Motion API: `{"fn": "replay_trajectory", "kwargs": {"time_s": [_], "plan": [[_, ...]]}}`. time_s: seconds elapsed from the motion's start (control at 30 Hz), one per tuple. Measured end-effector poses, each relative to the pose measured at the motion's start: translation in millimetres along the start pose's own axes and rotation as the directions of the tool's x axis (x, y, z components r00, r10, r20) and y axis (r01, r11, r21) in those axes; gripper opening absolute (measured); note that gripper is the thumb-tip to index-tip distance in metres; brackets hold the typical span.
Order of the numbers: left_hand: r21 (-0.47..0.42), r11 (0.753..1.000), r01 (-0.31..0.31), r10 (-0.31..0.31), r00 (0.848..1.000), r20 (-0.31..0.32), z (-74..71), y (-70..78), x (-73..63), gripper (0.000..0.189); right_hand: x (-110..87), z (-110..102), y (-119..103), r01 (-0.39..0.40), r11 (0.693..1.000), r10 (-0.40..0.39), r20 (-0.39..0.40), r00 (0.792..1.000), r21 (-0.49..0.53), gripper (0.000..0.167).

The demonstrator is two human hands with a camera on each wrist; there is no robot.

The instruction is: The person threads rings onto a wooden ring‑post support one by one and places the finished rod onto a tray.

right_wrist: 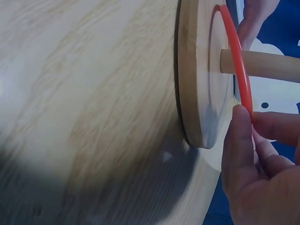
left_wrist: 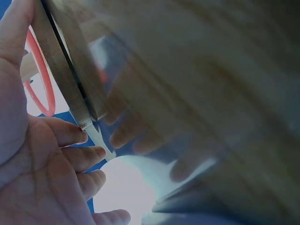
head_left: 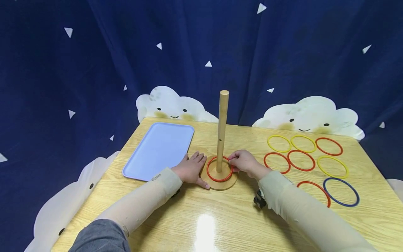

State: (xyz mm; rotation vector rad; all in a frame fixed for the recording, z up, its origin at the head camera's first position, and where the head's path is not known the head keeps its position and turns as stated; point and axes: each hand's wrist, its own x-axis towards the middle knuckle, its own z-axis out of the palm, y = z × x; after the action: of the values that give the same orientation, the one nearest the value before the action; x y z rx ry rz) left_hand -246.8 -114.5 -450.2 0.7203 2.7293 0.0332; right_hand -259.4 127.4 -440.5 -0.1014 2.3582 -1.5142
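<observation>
A wooden stand has a round base and an upright post. Around the foot of the post is a red ring, slightly raised from the base on one side in the right wrist view. My right hand pinches the ring's right edge between thumb and fingers; the pinched red ring also shows in the right wrist view. My left hand rests flat at the left side of the base, fingers straight and thumb along its front edge. The left palm faces the base in the left wrist view.
A light blue tray lies left of the stand on the wooden table. At the right are several loose rings: red ones, yellow ones and a blue one. A dark blue curtain hangs behind.
</observation>
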Motion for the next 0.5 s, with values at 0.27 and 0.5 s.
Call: {"fn": "replay_trajectory", "kwargs": {"time_s": [0.27,0.5], "plan": [[-0.013,1.0,0.006,-0.006,1.0,-0.002,-0.4,1.0,-1.1,0.127,0.5,0.9,0.9,-0.005,0.999,0.006,0.02,1.0,-0.042,0.023],[-0.017,1.0,0.011,-0.011,1.0,0.001,-0.4,1.2,-1.1,0.127,-3.6,-17.2,2.5,0.027,0.999,-0.027,0.014,1.0,-0.024,0.03]]}}
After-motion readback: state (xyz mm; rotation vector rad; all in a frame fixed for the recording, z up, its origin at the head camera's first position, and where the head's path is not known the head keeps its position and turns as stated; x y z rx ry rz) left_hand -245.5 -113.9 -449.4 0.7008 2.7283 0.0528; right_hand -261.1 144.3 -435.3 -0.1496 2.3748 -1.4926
